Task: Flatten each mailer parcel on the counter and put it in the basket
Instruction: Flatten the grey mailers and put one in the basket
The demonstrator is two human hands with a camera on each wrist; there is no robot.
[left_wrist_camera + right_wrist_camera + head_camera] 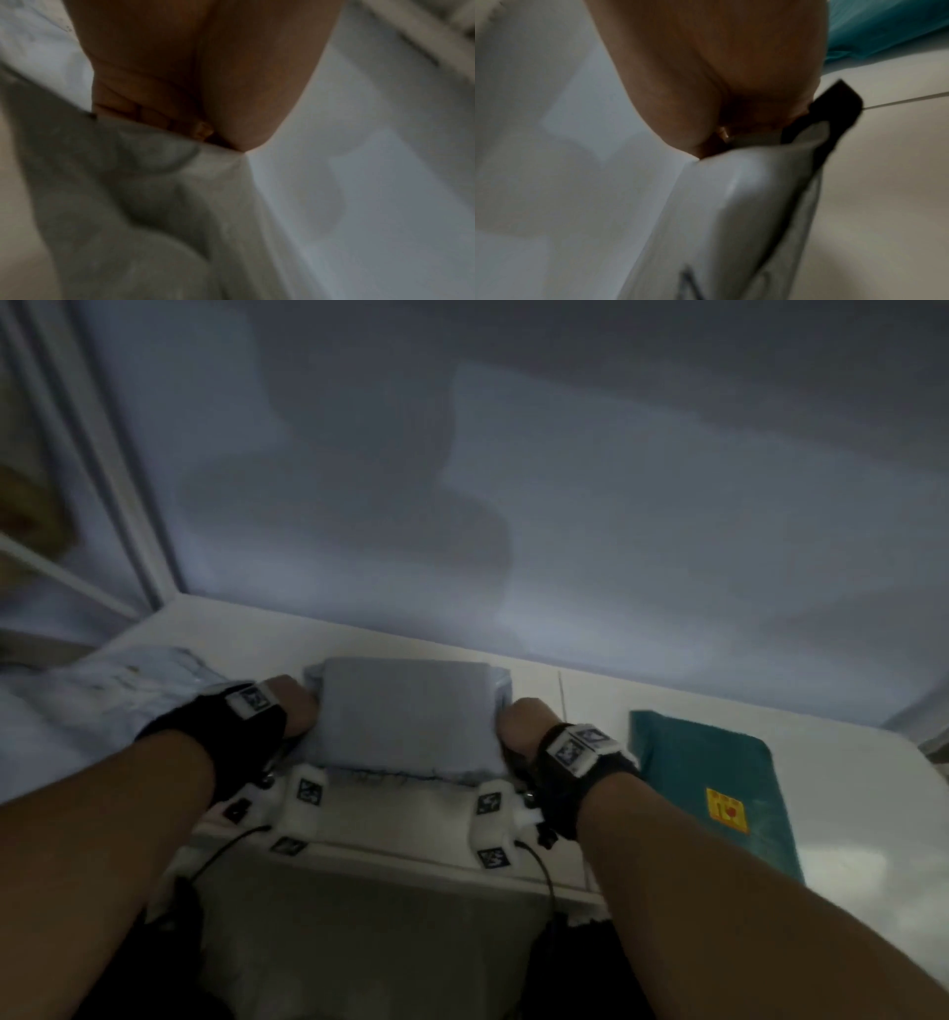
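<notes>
I see the left hand and right hand each gripping an end of the grey parcel. A teal parcel lies flat on the counter nearby.

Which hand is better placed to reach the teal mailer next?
Right. The right hand grips the grey parcel's right edge, and the teal mailer lies on the counter just beyond it. The left hand would have to cross over the parcel.
</notes>
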